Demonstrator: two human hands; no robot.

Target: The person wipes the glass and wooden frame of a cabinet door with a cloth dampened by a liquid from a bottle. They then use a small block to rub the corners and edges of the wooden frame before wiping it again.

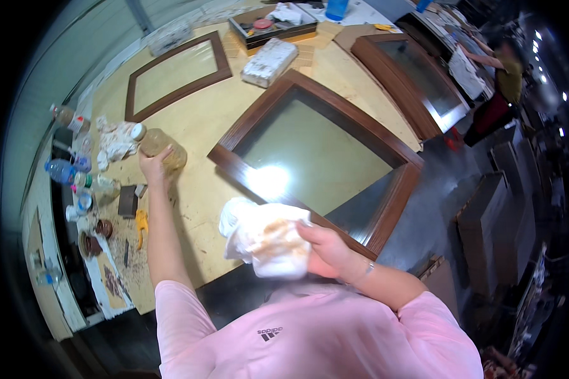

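Note:
My left hand (153,165) reaches out to the left side of the workbench and grips a clear plastic bottle (161,146) of yellowish liquid with a white cap, lying tilted on the bench. My right hand (325,247) is close to my chest and holds a bunched white cloth (267,237) stained brown. Just beyond the cloth lies a dark brown wooden frame with a glass pane (316,151), its near corner hanging over the bench edge.
Two more brown glazed frames (174,72) (417,79) lie on the pale workbench (202,196). A white block (270,61) and a tray of items (272,25) sit at the back. Bottles (62,170), rags and small tools crowd the left edge. A person (509,69) stands at far right.

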